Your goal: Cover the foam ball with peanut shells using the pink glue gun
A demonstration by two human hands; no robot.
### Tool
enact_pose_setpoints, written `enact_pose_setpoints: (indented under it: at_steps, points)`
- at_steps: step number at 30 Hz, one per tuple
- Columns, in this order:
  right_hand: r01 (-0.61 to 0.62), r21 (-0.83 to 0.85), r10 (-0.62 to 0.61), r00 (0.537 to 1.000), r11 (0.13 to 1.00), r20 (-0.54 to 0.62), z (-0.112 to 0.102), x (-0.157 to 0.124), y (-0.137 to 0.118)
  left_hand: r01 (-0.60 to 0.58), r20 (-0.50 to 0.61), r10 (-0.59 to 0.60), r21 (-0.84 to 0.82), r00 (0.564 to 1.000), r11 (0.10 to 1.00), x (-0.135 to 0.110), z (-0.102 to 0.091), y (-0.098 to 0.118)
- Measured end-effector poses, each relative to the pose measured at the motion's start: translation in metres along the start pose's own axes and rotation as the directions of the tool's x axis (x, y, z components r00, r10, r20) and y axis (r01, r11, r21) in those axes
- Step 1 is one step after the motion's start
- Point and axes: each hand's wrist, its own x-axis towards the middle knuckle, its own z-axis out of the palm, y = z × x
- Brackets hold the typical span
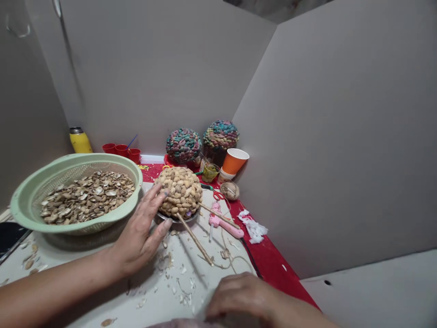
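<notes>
A ball covered in whole peanuts (182,189) sits in a shallow metal bowl (194,215), and two thin sticks (194,239) jut from its lower side toward me. My left hand (139,234) rests against the ball's left side, fingers stretched and thumb apart at the bowl's rim. At the bottom edge, away from the ball, my right hand (239,296) is bent downward and a little blurred; its fingertips are hidden. Right of the ball lies a pink glue gun (225,221), with loose twine (235,259) nearer to me.
A green colander (25,200) of nut shells fills the left. Behind stand a yellow bottle (81,141), red cups (134,155), two colourful balls (184,145) and an orange paper cup (235,160). A twine ball (230,190) and crumpled tissue (253,228) lie at right. Shell bits litter the table.
</notes>
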Motion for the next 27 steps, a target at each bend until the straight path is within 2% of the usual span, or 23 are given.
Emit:
enact_pose_setpoints:
  at_steps: [2, 4, 6, 8, 10, 12, 13, 17, 19, 22, 27]
  points:
    - [0.046, -0.044, -0.055, 0.971, 0.998, -0.232, -0.02, -0.015, -0.002, 0.022, 0.001, -0.022, -0.004, 1.0, 1.0, 0.004, 0.014, -0.005]
    - [0.064, -0.121, -0.106, 0.918, 0.991, -0.382, -0.039, -0.017, 0.004, 0.039, -0.011, -0.039, 0.002, 0.999, 0.999, 0.008, 0.027, -0.012]
    - [0.023, -0.192, -0.127, 0.823, 0.981, -0.554, -0.058, -0.003, 0.017, 0.051, -0.032, -0.051, 0.011, 0.998, 0.999, 0.014, 0.036, -0.02]
    - [-0.008, -0.223, -0.135, 0.774, 0.975, -0.619, -0.077, 0.021, 0.035, 0.078, -0.045, -0.077, 0.018, 0.996, 0.997, 0.02, 0.043, -0.029]
    - [0.006, -0.184, -0.117, 0.792, 0.983, -0.599, -0.093, 0.051, 0.054, 0.123, -0.045, -0.122, 0.014, 0.992, 0.992, 0.027, 0.048, -0.037]
    - [0.024, -0.171, -0.116, 0.827, 0.985, -0.55, -0.106, 0.078, 0.07, 0.18, -0.047, -0.18, -0.003, 0.983, 0.984, 0.032, 0.05, -0.043]
    - [0.031, -0.168, -0.112, 0.858, 0.985, -0.501, -0.111, 0.09, 0.077, 0.206, -0.05, -0.207, -0.016, 0.977, 0.978, 0.033, 0.052, -0.046]
    - [0.049, -0.142, -0.099, 0.922, 0.989, -0.373, -0.121, 0.124, 0.096, 0.252, -0.093, -0.257, -0.056, 0.962, 0.966, 0.037, 0.055, -0.053]
    - [0.062, -0.091, -0.091, 0.929, 0.994, -0.359, -0.121, 0.134, 0.101, 0.248, -0.124, -0.255, -0.069, 0.959, 0.966, 0.038, 0.057, -0.054]
    - [0.074, -0.037, -0.083, 0.913, 0.997, -0.4, -0.12, 0.144, 0.105, 0.267, -0.18, -0.282, -0.101, 0.942, 0.958, 0.044, 0.056, -0.051]
    - [-0.053, -0.004, 0.045, 0.889, 0.999, -0.456, -0.124, 0.151, 0.093, 0.404, -0.214, -0.475, -0.304, 0.854, 0.863, 0.059, 0.052, -0.039]
